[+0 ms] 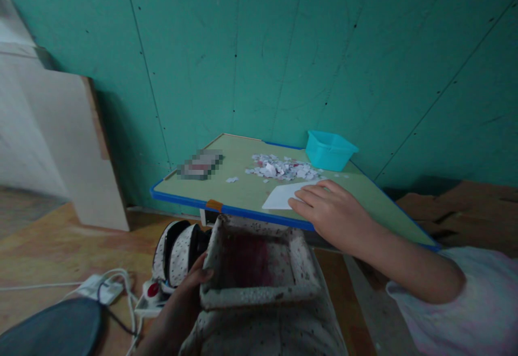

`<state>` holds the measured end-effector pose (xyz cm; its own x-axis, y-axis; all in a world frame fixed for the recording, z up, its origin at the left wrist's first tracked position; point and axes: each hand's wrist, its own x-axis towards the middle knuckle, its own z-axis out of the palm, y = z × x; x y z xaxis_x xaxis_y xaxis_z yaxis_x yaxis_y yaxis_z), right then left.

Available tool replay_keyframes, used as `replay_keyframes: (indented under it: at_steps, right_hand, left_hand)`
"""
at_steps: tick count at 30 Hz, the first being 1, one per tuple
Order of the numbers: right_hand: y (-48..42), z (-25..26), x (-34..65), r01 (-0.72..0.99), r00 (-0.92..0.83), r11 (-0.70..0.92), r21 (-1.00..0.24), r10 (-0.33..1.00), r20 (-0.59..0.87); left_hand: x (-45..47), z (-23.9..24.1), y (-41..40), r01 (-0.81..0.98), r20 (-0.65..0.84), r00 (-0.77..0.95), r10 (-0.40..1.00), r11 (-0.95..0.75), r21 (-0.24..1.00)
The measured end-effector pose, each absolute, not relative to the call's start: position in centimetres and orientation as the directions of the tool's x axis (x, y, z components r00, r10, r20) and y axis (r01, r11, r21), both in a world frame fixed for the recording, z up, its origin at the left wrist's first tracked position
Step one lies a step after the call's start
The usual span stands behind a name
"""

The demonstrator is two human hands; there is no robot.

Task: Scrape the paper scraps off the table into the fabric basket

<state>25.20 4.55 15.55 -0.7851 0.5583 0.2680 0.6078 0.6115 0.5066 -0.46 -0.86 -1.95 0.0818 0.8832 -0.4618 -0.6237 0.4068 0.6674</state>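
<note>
My left hand (194,286) grips the left side of a white, speckled open bin (259,295), its thumb at the rim and the other fingers hidden. The bin stands just below the table's front edge, tilted so that I look into it; its inside has a reddish stain. My right hand (324,207) is closed over the right end of a flat white card (279,197) at the front of the table. Behind the card lies a loose heap of small white paper scraps (281,167), some with reddish marks.
A turquoise plastic basket (329,152) stands at the back right of the blue-edged table (234,191). A blurred-out flat object (201,164) lies at the left. White cables and a power strip (99,288) lie on the floor. A green wall (259,64) rises behind.
</note>
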Motion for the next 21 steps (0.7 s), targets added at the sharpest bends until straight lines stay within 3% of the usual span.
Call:
replay_keyframes:
  at_steps: [4,8,11,14,17,21]
  right_hand:
    - [5.6,15.8,25.7,0.718,-0.695,0.607,0.339,0.614,0.374]
    - [8.5,15.3,27.0,0.856,-0.401,0.509,-0.086,0.761,0.51]
    - [11.4,14.1,28.3,0.761,-0.224,0.469,-0.449,0.839,0.496]
    - [13.7,12.6,29.0,0.559,-0.137,0.404,-0.724,0.906,0.4]
    - [14.7,11.8,28.7,0.407,-0.079,0.296,-0.864,0.954,0.29]
    - [15.0,11.7,28.0,0.312,-0.038,0.227,-0.923,0.973,0.227]
  left_hand:
    - [-0.6,-2.4,-0.7,-0.616,-0.442,0.09,0.892,0.399,0.679]
    - [-0.7,-2.8,-0.6,-0.631,-0.382,0.156,0.911,0.39,0.671]
    - [-1.1,-2.9,-0.6,-0.642,-0.406,0.126,0.905,0.387,0.662]
    - [-1.7,-2.8,-0.8,-0.629,-0.476,0.088,0.875,0.419,0.654]
    - [-2.0,-2.6,-1.2,-0.586,-0.471,0.115,0.875,0.443,0.679]
    - [-2.2,-2.9,-1.7,-0.553,-0.382,0.127,0.915,0.386,0.739]
